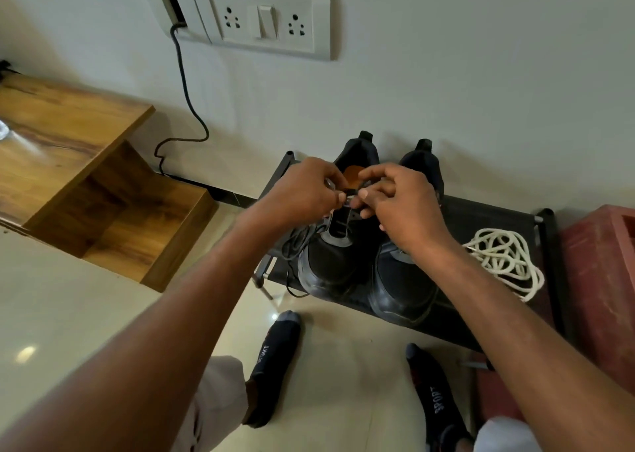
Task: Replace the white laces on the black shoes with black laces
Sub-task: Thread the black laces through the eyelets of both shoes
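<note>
Two black shoes [364, 273], the left one with an orange-brown insole [351, 173] and a grey tongue edge; black lace [295, 245] hanging beside it, white laces [501, 262] coiled on the black rack [488, 217]. Wall off-white with white switch plate [261, 18] and dark grey cable [185, 90]; floor cream and glossy; wooden shelf [68, 149] warm brown with darker grain streaks. Socks [275, 365] dark navy with grey toes and white lettering, one reading "SPORT"; box [604, 279] at right dull red.
</note>
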`<state>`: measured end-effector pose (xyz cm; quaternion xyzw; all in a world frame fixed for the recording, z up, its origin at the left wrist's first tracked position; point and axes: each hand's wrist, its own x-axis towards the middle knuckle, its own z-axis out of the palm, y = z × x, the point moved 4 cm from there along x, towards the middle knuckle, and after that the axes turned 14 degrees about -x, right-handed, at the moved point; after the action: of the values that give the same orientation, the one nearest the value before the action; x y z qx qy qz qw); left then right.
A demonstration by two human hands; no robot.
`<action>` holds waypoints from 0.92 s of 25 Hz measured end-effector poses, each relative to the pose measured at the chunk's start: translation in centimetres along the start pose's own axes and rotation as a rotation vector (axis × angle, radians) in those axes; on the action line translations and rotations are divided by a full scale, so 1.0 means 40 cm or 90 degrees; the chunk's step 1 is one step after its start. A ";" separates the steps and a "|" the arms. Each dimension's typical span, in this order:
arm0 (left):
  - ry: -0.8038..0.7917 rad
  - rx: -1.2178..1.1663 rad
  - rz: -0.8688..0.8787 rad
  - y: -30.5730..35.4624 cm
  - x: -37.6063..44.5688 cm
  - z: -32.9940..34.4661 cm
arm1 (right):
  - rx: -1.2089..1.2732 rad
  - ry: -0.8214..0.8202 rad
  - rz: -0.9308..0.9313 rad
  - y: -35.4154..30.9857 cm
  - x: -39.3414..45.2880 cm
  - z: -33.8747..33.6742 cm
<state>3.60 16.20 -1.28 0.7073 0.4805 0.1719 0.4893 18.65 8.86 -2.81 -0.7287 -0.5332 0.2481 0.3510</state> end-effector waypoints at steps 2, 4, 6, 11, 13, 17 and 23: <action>-0.029 -0.088 -0.019 0.008 0.004 0.010 | -0.004 0.015 -0.023 -0.010 -0.002 -0.003; -0.025 -0.120 -0.025 0.013 0.011 0.005 | -0.015 0.054 -0.021 -0.007 0.010 -0.010; -0.032 -0.095 -0.009 0.009 0.021 0.006 | -0.022 0.080 0.005 0.008 0.021 -0.011; 0.021 0.019 0.011 -0.028 0.029 -0.017 | -0.060 0.041 0.015 0.001 0.035 0.020; 0.039 0.060 0.017 -0.036 0.030 -0.024 | -0.148 0.023 -0.014 0.001 0.033 0.024; 0.011 0.132 0.041 -0.039 0.025 -0.005 | -0.343 -0.118 -0.107 0.005 -0.003 0.045; 0.019 0.289 0.060 -0.051 0.037 0.039 | -0.396 -0.133 -0.140 0.016 0.009 0.037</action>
<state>4.37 16.75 -4.10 0.8183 0.4803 0.0929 0.3018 18.05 9.46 -4.25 -0.7097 -0.6916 0.1076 0.0799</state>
